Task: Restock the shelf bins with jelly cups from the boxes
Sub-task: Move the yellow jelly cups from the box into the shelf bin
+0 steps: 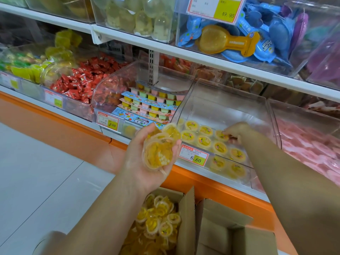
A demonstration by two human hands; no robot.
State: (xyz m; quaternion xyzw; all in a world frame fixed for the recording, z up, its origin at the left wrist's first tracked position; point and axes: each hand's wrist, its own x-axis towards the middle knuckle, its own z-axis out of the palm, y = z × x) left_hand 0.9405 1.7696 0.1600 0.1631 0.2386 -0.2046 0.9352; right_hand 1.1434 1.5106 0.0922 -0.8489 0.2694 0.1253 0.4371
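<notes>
The pale tiled floor (pixel 36 172) fills 8 o'clock. An orange plinth (pixel 55 124) runs from 9 toward 5 o'clock under the white shelf boards (pixel 184 51). A white slotted upright (pixel 152 69) stands just above centre.

1. The right hand (pixel 234 132) reaches into the clear bin (pixel 230 92). Its fingertips blur against a jelly cup (pixel 221 135), so a pinch cannot be told from a touch.
2. The jelly cups (pixel 159 150) gripped in the left hand (pixel 136 162) overlap and cannot be counted.
3. The bottom edge cuts off the open cardboard box (pixel 186 218), and the left forearm (pixel 103 218) hides part of its contents.
4. The second box (pixel 239 234) is also cropped.
5. The small print on the price tag (pixel 193 155) is illegible.
6. The pink packets (pixel 312 153) at the right edge are blurred.
</notes>
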